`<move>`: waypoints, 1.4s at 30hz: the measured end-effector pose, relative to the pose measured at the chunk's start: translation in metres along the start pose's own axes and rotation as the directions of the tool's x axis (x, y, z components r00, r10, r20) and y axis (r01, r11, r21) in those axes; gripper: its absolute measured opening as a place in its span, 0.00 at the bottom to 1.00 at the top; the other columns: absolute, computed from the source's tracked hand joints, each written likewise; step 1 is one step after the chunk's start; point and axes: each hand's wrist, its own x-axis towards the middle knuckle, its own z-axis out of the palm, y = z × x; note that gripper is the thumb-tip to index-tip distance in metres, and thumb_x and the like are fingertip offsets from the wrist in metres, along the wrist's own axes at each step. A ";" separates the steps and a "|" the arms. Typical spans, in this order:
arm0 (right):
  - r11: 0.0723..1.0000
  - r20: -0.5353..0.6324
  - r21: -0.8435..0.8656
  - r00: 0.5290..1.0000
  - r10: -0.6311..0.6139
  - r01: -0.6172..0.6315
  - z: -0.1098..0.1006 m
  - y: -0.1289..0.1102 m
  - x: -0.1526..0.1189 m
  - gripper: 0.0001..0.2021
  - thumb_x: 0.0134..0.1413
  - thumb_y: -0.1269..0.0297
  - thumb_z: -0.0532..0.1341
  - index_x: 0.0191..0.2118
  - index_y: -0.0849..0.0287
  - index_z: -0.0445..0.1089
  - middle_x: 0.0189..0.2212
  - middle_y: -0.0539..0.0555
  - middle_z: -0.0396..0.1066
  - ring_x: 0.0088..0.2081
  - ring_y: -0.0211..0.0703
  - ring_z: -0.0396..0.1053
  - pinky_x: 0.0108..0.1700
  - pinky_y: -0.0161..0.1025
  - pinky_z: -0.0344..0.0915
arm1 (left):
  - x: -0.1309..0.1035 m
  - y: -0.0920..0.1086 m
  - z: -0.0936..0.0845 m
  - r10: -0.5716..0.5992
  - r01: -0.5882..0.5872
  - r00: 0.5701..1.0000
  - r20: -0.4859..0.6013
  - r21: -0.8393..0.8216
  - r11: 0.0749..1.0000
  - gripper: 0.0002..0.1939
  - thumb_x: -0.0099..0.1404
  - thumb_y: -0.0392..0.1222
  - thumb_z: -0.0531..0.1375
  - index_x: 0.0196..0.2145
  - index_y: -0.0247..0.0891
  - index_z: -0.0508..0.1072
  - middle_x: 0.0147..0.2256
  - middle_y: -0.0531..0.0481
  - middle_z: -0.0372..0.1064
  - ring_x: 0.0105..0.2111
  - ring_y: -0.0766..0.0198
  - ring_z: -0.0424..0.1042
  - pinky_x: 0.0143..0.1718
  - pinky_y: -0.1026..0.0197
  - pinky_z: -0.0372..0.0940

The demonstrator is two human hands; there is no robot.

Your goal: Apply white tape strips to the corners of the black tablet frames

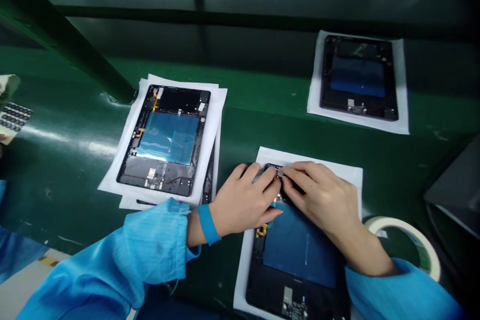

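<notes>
Head view: three open black tablet shells on white sheets, green bench (258, 132). The near shell (258, 275), lying flat on its sheet (352, 180) in front of the person, holds a large blue panel (296, 250), gold flex (261, 230) at its left edge and a small board (294, 308) at the lower end. Left hand (247, 197) and right hand (324, 197) meet over its upper end, fingers bent, fingertips close together; a small grey piece shows by the right fingertips. Cannot tell whether either hand grips it. Left shell (180, 99): blue panel, gold flex, board; beneath its sheet, the edge of another shell shows. Far shell (326, 72), upper right: blue panel and board, darker. Tape roll (431, 255) beside the right forearm; green shows through its ring. Sticker sheet (15, 117) at far left.
</notes>
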 end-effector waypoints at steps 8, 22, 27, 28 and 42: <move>0.994 0.019 -0.048 0.995 -0.094 0.095 -0.002 -0.005 -0.005 0.09 0.63 0.66 0.58 0.40 0.62 0.75 0.36 0.53 0.75 0.32 0.38 0.69 0.29 0.37 0.59 | -0.008 0.005 -0.002 0.007 -0.007 1.000 -0.026 0.006 1.000 0.24 0.71 0.55 0.54 0.53 0.31 0.70 0.54 0.39 0.64 0.51 0.50 0.63 0.48 0.51 0.60; 0.959 0.090 -0.192 0.977 -0.192 0.207 -0.013 -0.021 -0.010 0.13 0.59 0.73 0.53 0.38 0.63 0.75 0.43 0.59 0.74 0.33 0.41 0.71 0.23 0.36 0.62 | -0.011 0.007 0.002 -0.009 0.009 1.000 -0.028 -0.008 1.000 0.30 0.71 0.56 0.53 0.59 0.27 0.63 0.53 0.40 0.65 0.51 0.51 0.62 0.47 0.52 0.59; 0.980 0.084 -0.101 0.983 -0.163 0.172 -0.016 -0.029 -0.024 0.16 0.60 0.73 0.51 0.44 0.63 0.75 0.49 0.62 0.73 0.41 0.47 0.73 0.35 0.41 0.70 | -0.010 0.004 0.002 -0.007 0.007 1.000 -0.018 0.019 1.000 0.28 0.72 0.56 0.51 0.58 0.31 0.65 0.54 0.42 0.64 0.52 0.51 0.62 0.48 0.51 0.58; 0.984 0.074 -0.059 0.984 -0.164 0.168 -0.021 -0.031 -0.031 0.16 0.61 0.71 0.50 0.44 0.62 0.75 0.49 0.62 0.73 0.43 0.48 0.73 0.38 0.43 0.71 | -0.010 0.003 0.002 -0.003 0.004 1.000 -0.016 0.025 1.000 0.27 0.72 0.57 0.51 0.57 0.32 0.65 0.54 0.43 0.64 0.52 0.51 0.62 0.48 0.51 0.58; 0.592 -0.466 -0.627 0.853 0.234 -0.505 -0.128 0.057 -0.204 0.31 0.44 0.62 0.72 0.57 0.50 0.68 0.31 0.58 0.77 0.29 0.50 0.71 0.27 0.43 0.62 | 0.015 -0.013 -0.001 0.064 -0.061 0.997 -0.051 0.067 0.996 0.23 0.69 0.50 0.57 0.57 0.34 0.68 0.55 0.37 0.66 0.52 0.42 0.64 0.49 0.42 0.64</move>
